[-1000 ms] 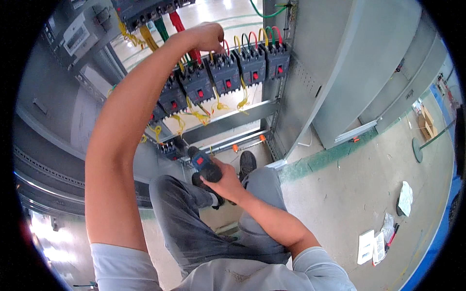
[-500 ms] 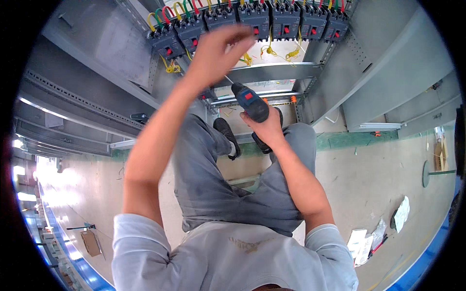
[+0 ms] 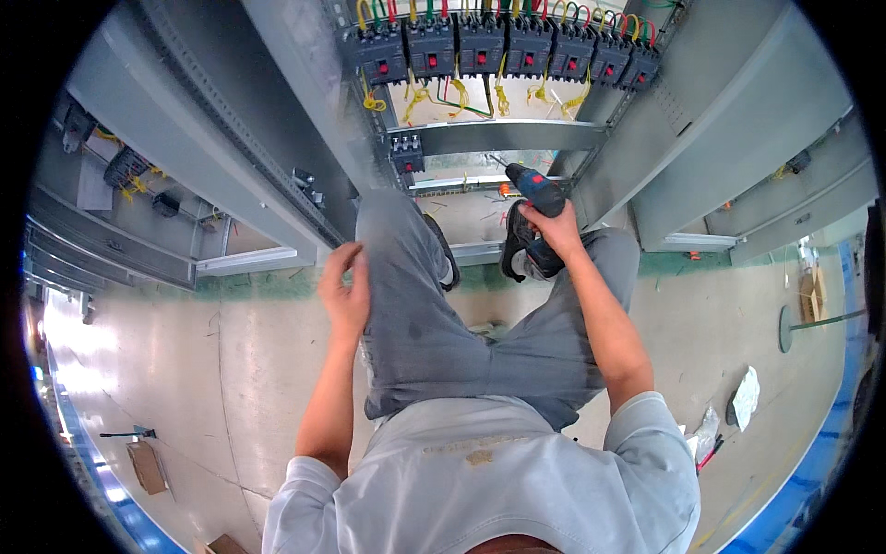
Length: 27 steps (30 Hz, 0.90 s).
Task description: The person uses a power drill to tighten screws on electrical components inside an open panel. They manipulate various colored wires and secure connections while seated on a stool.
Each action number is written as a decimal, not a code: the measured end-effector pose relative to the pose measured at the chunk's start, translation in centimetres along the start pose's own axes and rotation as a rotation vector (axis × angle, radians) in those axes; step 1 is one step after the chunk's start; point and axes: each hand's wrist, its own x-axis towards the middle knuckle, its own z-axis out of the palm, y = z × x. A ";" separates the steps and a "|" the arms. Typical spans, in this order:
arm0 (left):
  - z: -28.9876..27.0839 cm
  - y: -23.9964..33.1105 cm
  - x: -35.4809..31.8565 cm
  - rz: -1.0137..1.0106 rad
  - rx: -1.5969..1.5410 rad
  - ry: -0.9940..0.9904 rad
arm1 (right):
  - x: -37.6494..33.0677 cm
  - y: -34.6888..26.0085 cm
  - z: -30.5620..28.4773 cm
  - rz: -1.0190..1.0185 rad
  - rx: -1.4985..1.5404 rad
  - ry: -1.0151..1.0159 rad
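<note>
Beside my left knee hangs my left hand (image 3: 344,291), its fingers loosely apart and nothing in it. A cordless drill (image 3: 538,189), dark with a red patch, is gripped by my right hand (image 3: 556,229) above my right shoe. Its long bit points up and left, toward the lower rails of the open metal cabinet. A row of dark circuit breakers (image 3: 481,46) with red switches runs across the cabinet's top, out of reach of both hands. A smaller breaker (image 3: 407,154) is fixed on the crossbar (image 3: 503,138) below them.
Coiled yellow wires (image 3: 500,97) hang under the breaker row. Grey cabinet panels rise on both sides, a wide one (image 3: 729,129) at the right. On the floor lie a cardboard piece (image 3: 146,466) at left and a white bag (image 3: 746,397) at right.
My left hand has dropped from before the breakers to beside my left knee. The drill in my right hand has shifted right, and my view has turned leftward.
</note>
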 end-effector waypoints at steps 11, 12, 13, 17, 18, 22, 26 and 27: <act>-5.1 -19.3 -31.5 -1.134 -0.034 -0.803 | -2.6 6.0 -0.9 0.050 0.345 0.186; -4.6 -18.6 -32.2 -1.163 -0.005 -0.811 | -2.8 7.4 -0.9 0.067 0.364 0.197; -4.2 -18.6 -32.4 -1.174 0.014 -0.798 | -2.4 8.0 -0.4 0.071 0.382 0.191; -3.2 -17.2 -32.0 -1.239 0.077 -0.772 | -3.9 12.1 -0.9 0.217 0.456 0.217; -3.1 -16.9 -32.1 -1.267 0.078 -0.755 | -3.3 12.5 -0.8 0.247 0.435 0.193; -4.8 -14.8 -30.6 -1.368 0.187 -0.739 | -2.2 13.4 -1.1 0.354 0.423 0.161; -6.1 -12.8 -28.2 -1.457 0.256 -0.705 | -0.5 12.4 -1.0 0.379 0.288 0.137; -5.7 -12.9 -27.8 -1.473 0.251 -0.703 | -0.1 12.1 -0.7 0.384 0.269 0.159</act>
